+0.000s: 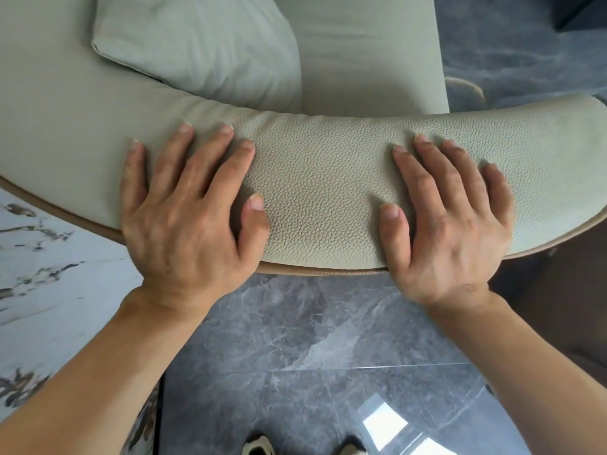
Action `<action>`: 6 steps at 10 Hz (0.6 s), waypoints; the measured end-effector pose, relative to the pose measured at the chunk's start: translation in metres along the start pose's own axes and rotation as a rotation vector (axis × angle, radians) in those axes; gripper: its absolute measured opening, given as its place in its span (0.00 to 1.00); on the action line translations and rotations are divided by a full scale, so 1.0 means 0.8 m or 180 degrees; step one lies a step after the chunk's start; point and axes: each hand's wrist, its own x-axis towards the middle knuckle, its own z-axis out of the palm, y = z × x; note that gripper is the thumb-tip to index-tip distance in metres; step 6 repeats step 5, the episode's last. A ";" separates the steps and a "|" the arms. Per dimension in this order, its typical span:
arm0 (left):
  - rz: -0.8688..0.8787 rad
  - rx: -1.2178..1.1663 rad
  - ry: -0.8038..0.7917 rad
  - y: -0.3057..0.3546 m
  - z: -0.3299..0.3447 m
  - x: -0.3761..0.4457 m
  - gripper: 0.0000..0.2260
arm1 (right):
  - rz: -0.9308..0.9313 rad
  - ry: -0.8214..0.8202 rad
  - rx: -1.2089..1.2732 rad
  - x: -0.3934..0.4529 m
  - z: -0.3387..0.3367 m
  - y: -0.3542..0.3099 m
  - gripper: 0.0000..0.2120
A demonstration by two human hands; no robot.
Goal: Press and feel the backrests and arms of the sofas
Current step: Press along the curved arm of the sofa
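A curved, pale grey-green sofa backrest of pebbled leather with a tan piping edge runs across the middle of the view. My left hand lies flat on its top at the left, palm down, fingers spread and dented into the padding. My right hand lies flat on it at the right in the same way, about a hand's width away. Neither hand holds anything. Beyond the backrest lies the sofa seat with a matching cushion on it.
Below the backrest is a dark grey marble floor with bright window reflections. A white marbled surface stands at the left. My two shoes show at the bottom edge. Dark floor continues at the upper right.
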 end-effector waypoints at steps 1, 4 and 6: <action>-0.0034 0.0018 -0.0001 0.001 -0.002 -0.001 0.21 | 0.0057 -0.0017 -0.0001 -0.001 -0.004 -0.003 0.27; -0.0289 -0.0047 -0.0910 0.016 -0.037 -0.008 0.26 | 0.0347 -0.0814 0.0299 -0.007 -0.039 -0.018 0.33; -0.0346 -0.0096 -0.0892 0.023 -0.068 -0.033 0.28 | 0.0304 -0.0806 0.0300 -0.037 -0.070 -0.025 0.34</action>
